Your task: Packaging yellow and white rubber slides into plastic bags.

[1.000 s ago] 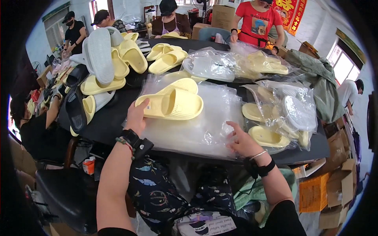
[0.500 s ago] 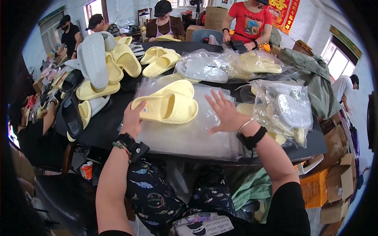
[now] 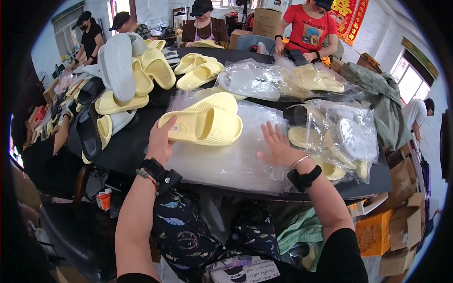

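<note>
A pair of pale yellow slide slippers (image 3: 200, 126) is gripped at the heel end by my left hand (image 3: 162, 141), thumb on the near slipper's footbed. The second slipper lies partly behind the first. Beneath them a stack of clear plastic bags (image 3: 222, 165) lies flat on the black table (image 3: 122, 153). My right hand (image 3: 278, 145), fingers spread and holding nothing, is over the right part of the bags; whether it touches them I cannot tell. Bagged slippers (image 3: 356, 139), white and yellow, lie just right of it.
Loose grey, yellow and black slippers (image 3: 120, 70) are heaped at the left. More bagged slippers (image 3: 250, 80) lie across the far side. A person in a red shirt (image 3: 309, 28) works opposite, others beyond. An orange crate (image 3: 373, 231) and cardboard boxes (image 3: 401, 221) stand at the lower right.
My right hand has moved slightly right and lower, fingers still spread. My left hand still holds the yellow slippers. The whole view has shifted a little.
</note>
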A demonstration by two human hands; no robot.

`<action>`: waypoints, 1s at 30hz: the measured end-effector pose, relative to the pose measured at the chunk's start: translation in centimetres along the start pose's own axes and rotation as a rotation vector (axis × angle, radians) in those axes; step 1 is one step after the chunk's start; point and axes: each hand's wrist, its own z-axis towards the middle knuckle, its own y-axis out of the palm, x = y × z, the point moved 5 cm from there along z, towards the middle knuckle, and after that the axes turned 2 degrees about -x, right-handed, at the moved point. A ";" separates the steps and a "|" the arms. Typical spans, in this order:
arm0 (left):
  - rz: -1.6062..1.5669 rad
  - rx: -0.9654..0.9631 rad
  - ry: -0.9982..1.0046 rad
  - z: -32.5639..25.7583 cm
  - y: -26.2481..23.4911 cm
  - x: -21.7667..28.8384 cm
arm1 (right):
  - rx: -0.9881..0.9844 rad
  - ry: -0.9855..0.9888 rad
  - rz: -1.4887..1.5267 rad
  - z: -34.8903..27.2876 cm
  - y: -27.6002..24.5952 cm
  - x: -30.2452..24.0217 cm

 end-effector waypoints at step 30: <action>1.949 -0.580 0.679 -2.8 11.6 0.7 | -0.118 -0.026 -0.066 -0.5 3.7 -0.2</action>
